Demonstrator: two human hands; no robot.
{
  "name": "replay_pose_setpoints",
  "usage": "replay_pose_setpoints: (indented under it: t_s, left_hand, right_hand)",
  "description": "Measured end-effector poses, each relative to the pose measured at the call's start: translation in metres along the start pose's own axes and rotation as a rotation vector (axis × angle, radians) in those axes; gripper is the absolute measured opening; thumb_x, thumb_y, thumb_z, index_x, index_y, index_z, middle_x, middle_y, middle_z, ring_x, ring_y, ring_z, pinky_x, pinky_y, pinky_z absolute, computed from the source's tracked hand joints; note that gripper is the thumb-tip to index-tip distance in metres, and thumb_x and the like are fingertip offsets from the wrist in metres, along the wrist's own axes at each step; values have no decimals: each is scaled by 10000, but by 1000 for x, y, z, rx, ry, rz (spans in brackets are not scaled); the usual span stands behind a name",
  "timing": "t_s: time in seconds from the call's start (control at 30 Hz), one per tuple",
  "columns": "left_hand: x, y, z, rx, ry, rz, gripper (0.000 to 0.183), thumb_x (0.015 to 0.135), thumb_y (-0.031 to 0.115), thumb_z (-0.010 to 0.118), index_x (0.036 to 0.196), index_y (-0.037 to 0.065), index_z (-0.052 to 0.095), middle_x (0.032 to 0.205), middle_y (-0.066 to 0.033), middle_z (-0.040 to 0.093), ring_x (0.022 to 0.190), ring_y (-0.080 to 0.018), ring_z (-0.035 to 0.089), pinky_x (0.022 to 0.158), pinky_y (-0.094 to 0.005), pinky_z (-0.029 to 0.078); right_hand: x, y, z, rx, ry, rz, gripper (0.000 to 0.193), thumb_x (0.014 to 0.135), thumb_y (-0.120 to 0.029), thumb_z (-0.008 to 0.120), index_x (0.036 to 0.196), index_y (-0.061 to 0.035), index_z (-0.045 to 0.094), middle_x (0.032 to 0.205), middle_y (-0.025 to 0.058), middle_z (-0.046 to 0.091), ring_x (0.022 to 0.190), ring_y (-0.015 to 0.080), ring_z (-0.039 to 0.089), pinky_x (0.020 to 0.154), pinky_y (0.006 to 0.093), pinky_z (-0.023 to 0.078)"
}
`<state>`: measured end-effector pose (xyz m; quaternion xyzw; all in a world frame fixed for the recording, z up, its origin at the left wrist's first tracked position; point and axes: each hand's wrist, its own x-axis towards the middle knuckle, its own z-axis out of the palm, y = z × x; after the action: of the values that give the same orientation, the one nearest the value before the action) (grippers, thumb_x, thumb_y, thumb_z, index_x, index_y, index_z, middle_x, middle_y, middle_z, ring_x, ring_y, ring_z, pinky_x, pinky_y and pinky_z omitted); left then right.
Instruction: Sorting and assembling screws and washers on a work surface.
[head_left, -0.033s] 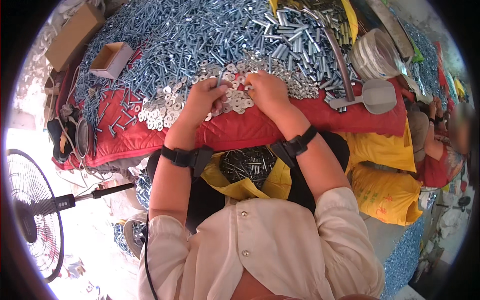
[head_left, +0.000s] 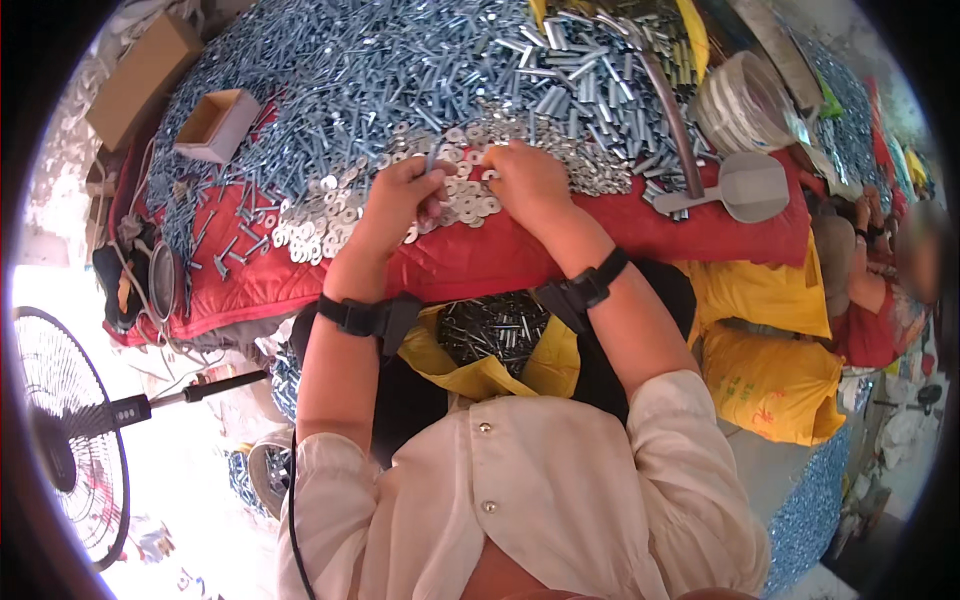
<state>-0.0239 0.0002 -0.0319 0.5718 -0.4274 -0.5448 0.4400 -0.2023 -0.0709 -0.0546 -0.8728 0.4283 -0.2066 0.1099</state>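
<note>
Between the thumb and fingers of my left hand (head_left: 403,197) a bluish metal bolt (head_left: 432,158) stands up, its shank pointing away from me. My right hand (head_left: 532,183) is closed in a pinch at the far edge of the loose flat washers (head_left: 467,207); a washer shows by its fingertips, but what it grips is hidden. The silvery washers lie spread on a red quilted cloth (head_left: 440,268), under and between both hands. Beyond them rises a big heap of bluish bolts (head_left: 350,85). Metal sleeves (head_left: 590,75) are piled at the far right.
A grey scoop (head_left: 750,188) and a white bucket (head_left: 740,105) are at the right. An open small box (head_left: 215,125) sits on the bolts at the left. In front of me a yellow bag (head_left: 555,360) holds metal parts. A fan (head_left: 65,440) stands left; another person (head_left: 870,290) sits far right.
</note>
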Motion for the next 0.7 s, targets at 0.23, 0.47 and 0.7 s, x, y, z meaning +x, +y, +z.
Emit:
replay_pose_setpoints:
  t_s: [0.23,0.47,0.7]
  left_hand:
    - [0,6,3,-57,53,-9,280,894,120,481,1128,-12,561,747,-5,547,574,-70,520,551,-198,452]
    - [5,-4,13,156,-49,27,211,866,133,557,1036,26,621,588,30,505,435,-43,435,397,-188,341]
    - [5,-1,17,-19,-70,17,141,849,133,586,911,10,618,618,9,542,469,-58,495,412,-192,386]
  right_hand:
    - [7,3,-2,193,182,80,118,725,-98,620,839,-69,624,767,121,621,680,274,623,598,375,493]
    - [3,-10,-21,1338,-78,325,209,779,-77,623,980,-25,642,737,55,638,563,98,579,534,214,467]
    - [0,-12,-17,1293,-109,307,219,787,-99,636,986,-8,637,759,46,625,615,109,580,558,237,469]
